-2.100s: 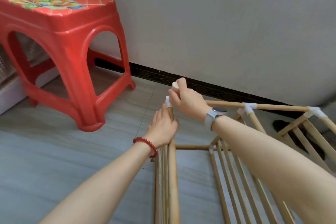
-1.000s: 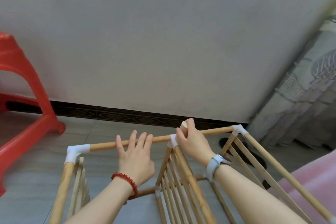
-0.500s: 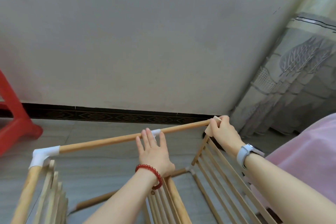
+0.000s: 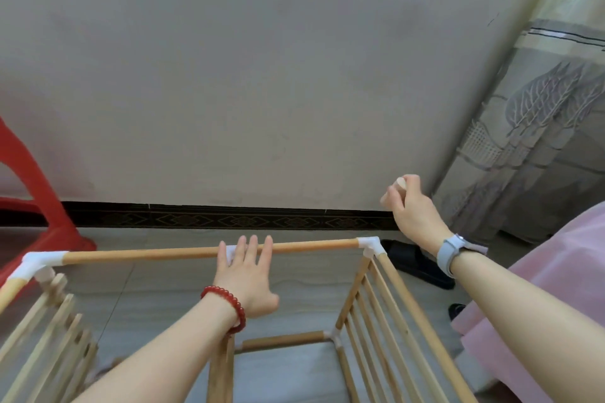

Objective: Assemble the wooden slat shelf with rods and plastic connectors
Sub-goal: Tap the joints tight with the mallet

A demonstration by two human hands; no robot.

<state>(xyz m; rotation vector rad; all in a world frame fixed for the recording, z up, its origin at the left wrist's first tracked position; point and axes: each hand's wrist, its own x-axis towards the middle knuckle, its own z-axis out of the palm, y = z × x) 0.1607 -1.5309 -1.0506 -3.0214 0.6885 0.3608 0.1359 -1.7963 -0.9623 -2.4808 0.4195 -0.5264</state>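
Your left hand (image 4: 244, 275) lies flat, fingers straight, on the top rod (image 4: 147, 253) at centre frame; your right hand (image 4: 409, 206), raised right of centre, pinches a small wooden piece (image 4: 400, 182).

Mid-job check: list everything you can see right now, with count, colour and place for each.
top rod: one, tan wood, across the shelf's far edge
corner connectors: two on the top rod's ends, white
slat panels: two, pale wood, left and right
stool: one, red, far left
slipper: one, black, floor at right
curtain: one, grey patterned, right
pink cloth: one, lower right
left hand: flat on the top rod, red bead bracelet
right hand: raised, holding a small tan piece, grey watch
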